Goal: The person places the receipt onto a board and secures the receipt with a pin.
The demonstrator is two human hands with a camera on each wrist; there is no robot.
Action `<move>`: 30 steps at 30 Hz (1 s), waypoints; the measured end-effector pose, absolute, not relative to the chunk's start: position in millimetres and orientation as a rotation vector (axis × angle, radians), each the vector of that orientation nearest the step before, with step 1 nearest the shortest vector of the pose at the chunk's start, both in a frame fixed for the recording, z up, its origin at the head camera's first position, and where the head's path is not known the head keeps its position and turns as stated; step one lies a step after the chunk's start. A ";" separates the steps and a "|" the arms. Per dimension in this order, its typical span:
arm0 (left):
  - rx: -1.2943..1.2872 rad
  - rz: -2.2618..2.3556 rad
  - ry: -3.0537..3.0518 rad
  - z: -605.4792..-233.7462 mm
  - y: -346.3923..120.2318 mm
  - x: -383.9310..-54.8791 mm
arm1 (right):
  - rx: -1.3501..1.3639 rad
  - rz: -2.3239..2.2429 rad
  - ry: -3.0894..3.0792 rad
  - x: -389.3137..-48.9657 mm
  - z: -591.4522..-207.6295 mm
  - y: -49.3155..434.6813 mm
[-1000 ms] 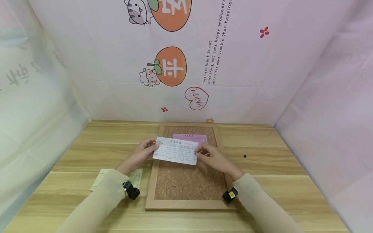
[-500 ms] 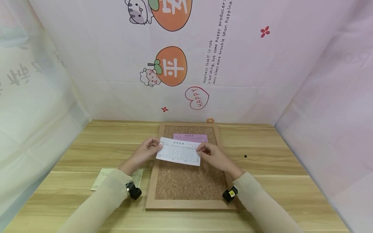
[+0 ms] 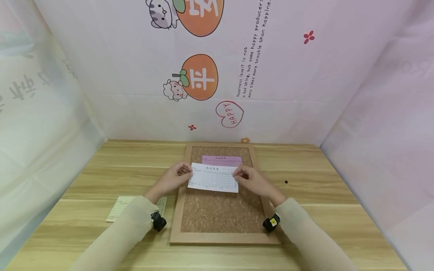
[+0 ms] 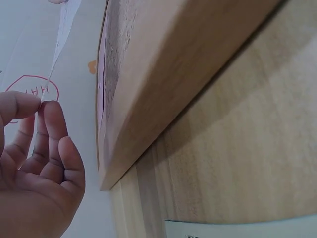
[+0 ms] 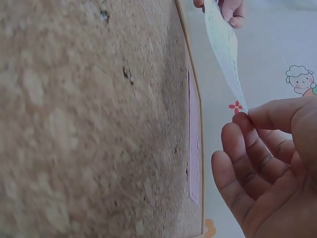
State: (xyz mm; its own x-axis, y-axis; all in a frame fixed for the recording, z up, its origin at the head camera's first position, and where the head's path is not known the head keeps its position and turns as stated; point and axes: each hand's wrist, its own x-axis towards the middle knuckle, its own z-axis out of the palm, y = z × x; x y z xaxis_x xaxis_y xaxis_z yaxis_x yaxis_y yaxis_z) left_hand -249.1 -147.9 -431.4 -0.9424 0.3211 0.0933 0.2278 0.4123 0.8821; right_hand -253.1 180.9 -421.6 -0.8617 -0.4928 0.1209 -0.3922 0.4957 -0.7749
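Observation:
Between my two hands a white printed form slip (image 3: 213,178) is stretched above the framed cork board (image 3: 220,214). My left hand (image 3: 174,178) pinches its left edge between thumb and index finger, the other fingers loosely curled, as the left wrist view shows. At the right edge my right hand (image 3: 254,182) pinches it the same way. Both wrist views show the slip held up off the cork, slightly bowed. A pink form slip (image 3: 222,160) lies flat on the upper part of the board, its lower portion covered by the white slip in the head view.
A pale yellow form slip (image 3: 118,209) lies on the wooden table (image 3: 325,226) left of the board, partly behind my left forearm. A small black dot-like thing (image 3: 286,182) sits right of the board. Printed curtains (image 3: 278,120) enclose the table's back and sides.
Both hands have carried the white slip to the right over the board, and it has turned more level. The pink and yellow slips have stayed put.

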 end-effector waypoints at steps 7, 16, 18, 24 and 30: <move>0.570 1.523 2.507 -435.6 -143.0 -253.8 | -0.787 -1.233 2.621 -256.4 -421.9 189.4; 0.659 1.392 2.508 -436.2 -134.6 -255.5 | -0.785 -1.099 2.640 -259.9 -425.1 197.2; 0.662 1.373 2.510 -436.7 -134.1 -256.4 | -0.770 -1.086 2.637 -260.6 -425.8 198.0; 0.670 1.351 2.507 -439.4 -132.3 -260.6 | -0.749 -1.065 2.632 -262.2 -424.6 200.1; 0.704 1.333 2.493 -440.7 -129.2 -263.6 | -0.723 -1.021 2.633 -264.1 -424.3 199.5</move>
